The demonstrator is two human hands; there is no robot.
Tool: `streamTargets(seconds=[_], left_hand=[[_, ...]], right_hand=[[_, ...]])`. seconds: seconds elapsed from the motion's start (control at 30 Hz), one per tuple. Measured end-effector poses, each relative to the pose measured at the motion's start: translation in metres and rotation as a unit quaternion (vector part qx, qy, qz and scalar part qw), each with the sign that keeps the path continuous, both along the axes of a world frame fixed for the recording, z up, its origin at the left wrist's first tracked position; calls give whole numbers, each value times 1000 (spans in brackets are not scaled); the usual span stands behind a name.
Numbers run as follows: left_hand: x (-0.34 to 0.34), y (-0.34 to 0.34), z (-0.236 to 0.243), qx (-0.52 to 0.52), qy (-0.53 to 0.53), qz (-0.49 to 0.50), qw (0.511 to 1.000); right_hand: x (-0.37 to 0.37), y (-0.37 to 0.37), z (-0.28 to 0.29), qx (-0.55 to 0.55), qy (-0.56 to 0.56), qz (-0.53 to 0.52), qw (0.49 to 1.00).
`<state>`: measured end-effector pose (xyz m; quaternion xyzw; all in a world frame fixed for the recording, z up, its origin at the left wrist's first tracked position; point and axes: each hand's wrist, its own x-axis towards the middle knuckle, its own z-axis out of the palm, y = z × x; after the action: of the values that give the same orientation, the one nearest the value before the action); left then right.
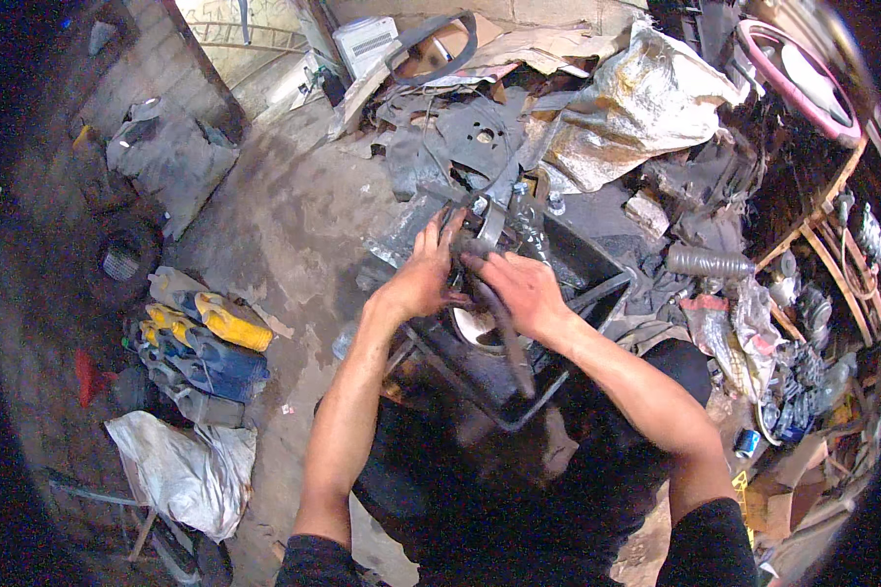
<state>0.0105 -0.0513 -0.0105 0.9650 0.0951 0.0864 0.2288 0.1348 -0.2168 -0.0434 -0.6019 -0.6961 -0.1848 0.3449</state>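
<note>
My left hand (423,276) reaches over a black open bin (612,293) in front of me, its fingers bent against dark, dirty material whose kind I cannot make out. Beside it, my right hand (521,291) has its fingers closed on a long dark strip (512,354), which slants down toward my lap. A grey curved band (492,225) rises just beyond my fingertips. Below the hands, inside the bin, part of a whitish round thing (472,328) shows. My hands hide much of what lies between them.
Scrap sheets (470,132) and a pale sack (636,108) lie beyond the bin. Yellow and blue containers (210,338) and a white sack (196,470) are on the left. To the right are a clear plastic bottle (710,261), a can (747,443) and a pink-rimmed wheel (801,83).
</note>
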Motion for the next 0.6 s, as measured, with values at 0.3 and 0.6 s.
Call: streamTargets(seconds=[0.3, 0.6], left_hand=[[-2, -2, 3, -6, -8, -2, 1000], [-2, 5, -5, 9, 0, -12, 1000]], right_hand=[[3, -6, 27, -73, 237, -24, 968], [0, 0, 33, -46, 246, -13, 968]])
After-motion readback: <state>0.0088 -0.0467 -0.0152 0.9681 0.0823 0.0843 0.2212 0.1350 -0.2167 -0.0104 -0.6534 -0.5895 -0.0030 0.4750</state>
